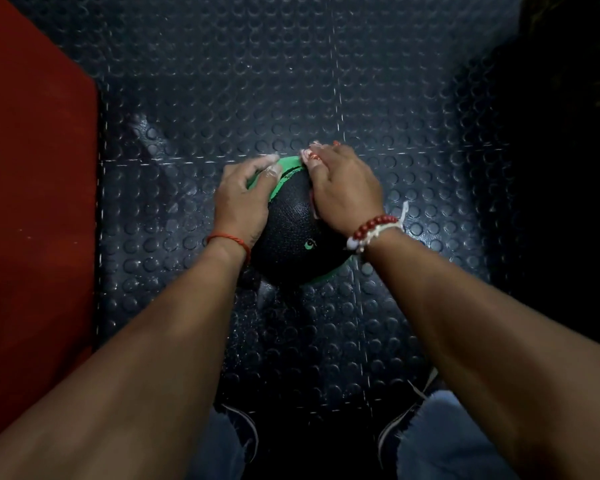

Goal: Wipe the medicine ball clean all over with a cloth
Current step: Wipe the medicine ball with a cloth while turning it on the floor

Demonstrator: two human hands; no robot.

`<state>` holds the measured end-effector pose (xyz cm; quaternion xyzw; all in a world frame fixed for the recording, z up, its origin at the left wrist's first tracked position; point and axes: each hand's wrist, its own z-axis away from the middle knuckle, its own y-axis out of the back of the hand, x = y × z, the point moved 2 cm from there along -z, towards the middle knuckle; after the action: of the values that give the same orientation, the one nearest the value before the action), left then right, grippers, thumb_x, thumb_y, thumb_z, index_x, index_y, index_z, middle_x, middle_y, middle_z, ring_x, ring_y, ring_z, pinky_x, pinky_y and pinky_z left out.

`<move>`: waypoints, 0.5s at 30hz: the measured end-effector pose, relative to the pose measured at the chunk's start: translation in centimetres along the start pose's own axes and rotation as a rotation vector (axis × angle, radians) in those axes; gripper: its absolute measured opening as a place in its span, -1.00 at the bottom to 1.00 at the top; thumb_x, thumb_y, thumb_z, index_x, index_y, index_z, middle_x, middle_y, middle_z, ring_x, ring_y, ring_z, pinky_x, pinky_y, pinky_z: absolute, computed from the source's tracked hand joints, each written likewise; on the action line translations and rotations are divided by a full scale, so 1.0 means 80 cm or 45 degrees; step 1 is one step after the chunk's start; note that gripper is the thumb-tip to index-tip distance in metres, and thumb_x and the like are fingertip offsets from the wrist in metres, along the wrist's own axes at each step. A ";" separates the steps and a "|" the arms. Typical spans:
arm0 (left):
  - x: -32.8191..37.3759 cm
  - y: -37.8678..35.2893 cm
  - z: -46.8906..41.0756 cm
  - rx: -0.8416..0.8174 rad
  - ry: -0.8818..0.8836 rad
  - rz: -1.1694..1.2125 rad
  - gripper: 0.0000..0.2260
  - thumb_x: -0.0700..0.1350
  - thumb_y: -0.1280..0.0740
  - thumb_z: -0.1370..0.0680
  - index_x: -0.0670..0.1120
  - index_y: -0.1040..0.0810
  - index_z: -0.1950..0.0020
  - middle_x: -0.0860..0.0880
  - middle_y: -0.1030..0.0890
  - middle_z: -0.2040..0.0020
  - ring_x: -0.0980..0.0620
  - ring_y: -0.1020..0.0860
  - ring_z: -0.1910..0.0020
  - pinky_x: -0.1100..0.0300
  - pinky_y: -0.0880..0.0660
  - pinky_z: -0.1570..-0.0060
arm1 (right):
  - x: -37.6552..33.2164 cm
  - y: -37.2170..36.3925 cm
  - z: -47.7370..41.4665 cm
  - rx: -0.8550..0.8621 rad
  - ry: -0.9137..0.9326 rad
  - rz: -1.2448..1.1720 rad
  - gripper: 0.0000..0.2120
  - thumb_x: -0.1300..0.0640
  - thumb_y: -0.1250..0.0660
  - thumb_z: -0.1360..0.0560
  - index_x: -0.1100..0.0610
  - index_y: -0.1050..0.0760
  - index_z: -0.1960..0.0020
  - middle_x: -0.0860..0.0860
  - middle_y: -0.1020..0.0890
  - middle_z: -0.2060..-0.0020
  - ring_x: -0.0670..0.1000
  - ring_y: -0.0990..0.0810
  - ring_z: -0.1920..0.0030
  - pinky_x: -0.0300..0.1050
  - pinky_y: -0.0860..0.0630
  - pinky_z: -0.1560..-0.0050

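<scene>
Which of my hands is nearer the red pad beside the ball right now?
Left. The left hand grips the left side of the medicine ball, toward the red pad; the right hand lies on the ball's right side, farther from the pad.

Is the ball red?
No, the ball is black with green patches.

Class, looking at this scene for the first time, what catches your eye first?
A black and green ball sits mid-frame on the studded dark floor. The left hand holds its side, while the right hand presses a pale cloth on top. A red surface fills the left edge.
</scene>
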<state>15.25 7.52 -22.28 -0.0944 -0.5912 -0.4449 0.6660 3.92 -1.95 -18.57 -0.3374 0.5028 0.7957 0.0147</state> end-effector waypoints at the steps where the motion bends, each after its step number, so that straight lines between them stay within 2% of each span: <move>1: 0.002 -0.001 0.000 0.011 0.008 0.002 -0.79 -0.06 -0.34 -0.60 0.01 -0.64 -0.22 0.03 -0.48 -0.20 0.49 -0.42 0.06 0.69 -0.26 0.03 | 0.006 0.004 -0.009 -0.023 -0.093 -0.099 -0.65 -0.07 -0.08 -0.64 0.02 -0.55 -0.23 0.01 -0.60 -0.02 0.00 -0.57 0.00 -0.12 -0.50 0.01; 2: 0.003 -0.002 0.000 0.024 0.018 0.007 -0.79 -0.05 -0.35 -0.60 0.01 -0.64 -0.22 0.03 -0.48 -0.21 0.49 -0.42 0.07 0.70 -0.26 0.06 | 0.013 0.008 -0.015 -0.037 -0.204 -0.230 -0.65 -0.07 -0.09 -0.63 0.06 -0.60 -0.12 0.00 -0.61 0.17 -0.02 -0.56 0.16 -0.18 -0.45 0.20; 3: 0.005 -0.004 0.000 0.032 0.026 0.011 -0.79 -0.04 -0.35 -0.60 0.02 -0.65 -0.22 0.04 -0.49 -0.21 0.46 -0.43 0.06 0.71 -0.26 0.07 | 0.018 0.012 -0.016 -0.037 -0.305 -0.328 -0.64 -0.05 -0.11 -0.63 0.10 -0.61 0.00 -0.02 -0.57 0.27 -0.01 -0.53 0.24 -0.20 -0.37 0.29; 4: 0.006 -0.005 0.000 0.033 0.028 0.006 -0.79 -0.03 -0.34 -0.61 0.03 -0.65 -0.22 0.04 -0.50 -0.22 0.41 -0.44 0.04 0.71 -0.26 0.08 | 0.021 0.014 -0.012 -0.021 -0.370 -0.378 -0.64 -0.04 -0.11 -0.64 0.11 -0.60 0.09 -0.03 -0.55 0.29 0.01 -0.52 0.22 -0.20 -0.33 0.28; 5: 0.006 -0.005 -0.001 0.031 0.029 -0.006 -0.79 -0.03 -0.33 -0.61 0.04 -0.64 -0.22 0.04 -0.50 -0.23 0.37 -0.45 0.03 0.72 -0.25 0.08 | 0.021 0.013 -0.004 0.010 -0.381 -0.382 -0.66 -0.03 -0.11 -0.64 0.09 -0.58 0.10 -0.01 -0.56 0.23 0.03 -0.53 0.16 -0.20 -0.32 0.23; 7: 0.006 -0.004 -0.002 0.032 0.034 -0.026 -0.78 -0.02 -0.32 -0.62 0.05 -0.64 -0.23 0.04 -0.50 -0.23 0.35 -0.45 0.03 0.71 -0.24 0.07 | 0.012 0.001 0.020 0.136 -0.244 -0.261 -0.71 -0.03 -0.09 -0.64 0.04 -0.56 -0.02 0.03 -0.58 -0.07 0.06 -0.54 -0.09 -0.16 -0.40 0.06; 8: 0.005 -0.003 -0.004 0.029 0.035 -0.031 -0.78 -0.02 -0.31 -0.62 0.05 -0.64 -0.23 0.03 -0.50 -0.24 0.33 -0.46 0.01 0.68 -0.26 0.04 | 0.002 -0.006 0.032 0.185 -0.114 -0.186 -0.69 -0.02 -0.09 -0.64 0.05 -0.55 -0.16 0.03 -0.53 -0.23 0.06 -0.48 -0.25 -0.10 -0.42 -0.13; 9: 0.005 -0.002 -0.004 0.024 0.035 -0.031 -0.78 -0.03 -0.30 -0.62 0.05 -0.64 -0.23 0.03 -0.50 -0.24 0.30 -0.46 -0.02 0.64 -0.27 0.00 | -0.006 -0.012 0.041 0.212 0.010 -0.126 -0.66 -0.01 -0.09 -0.63 0.07 -0.51 -0.28 0.03 -0.47 -0.33 0.07 -0.39 -0.36 -0.01 -0.37 -0.30; 11: 0.006 -0.001 -0.003 0.013 0.029 -0.015 -0.79 -0.04 -0.30 -0.63 0.05 -0.64 -0.22 0.03 -0.51 -0.25 0.25 -0.47 -0.08 0.56 -0.31 -0.06 | -0.016 -0.010 0.036 0.176 0.141 -0.038 -0.63 0.01 -0.10 -0.63 0.07 -0.44 -0.37 0.02 -0.40 -0.40 0.08 -0.30 -0.44 0.08 -0.28 -0.40; 13: 0.007 -0.001 -0.002 0.007 0.027 -0.001 -0.79 -0.04 -0.29 -0.63 0.05 -0.64 -0.22 0.02 -0.51 -0.25 0.26 -0.47 -0.07 0.52 -0.33 -0.09 | -0.013 -0.002 0.015 0.071 0.165 0.059 -0.64 -0.01 -0.08 -0.64 0.05 -0.46 -0.34 0.00 -0.45 -0.35 0.06 -0.40 -0.34 0.01 -0.37 -0.30; 15: 0.008 -0.002 -0.002 0.006 0.037 -0.007 -0.79 -0.04 -0.29 -0.63 0.05 -0.64 -0.22 0.03 -0.50 -0.23 0.32 -0.46 -0.01 0.56 -0.31 -0.06 | -0.002 0.009 -0.007 -0.032 0.036 -0.014 -0.66 -0.02 -0.08 -0.64 0.05 -0.55 -0.22 0.02 -0.59 -0.08 -0.04 -0.54 0.05 -0.18 -0.45 0.09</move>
<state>15.22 7.05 -21.85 -0.0846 -0.5828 -0.4467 0.6736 4.08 -2.68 -18.09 -0.3515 0.4910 0.7971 0.0076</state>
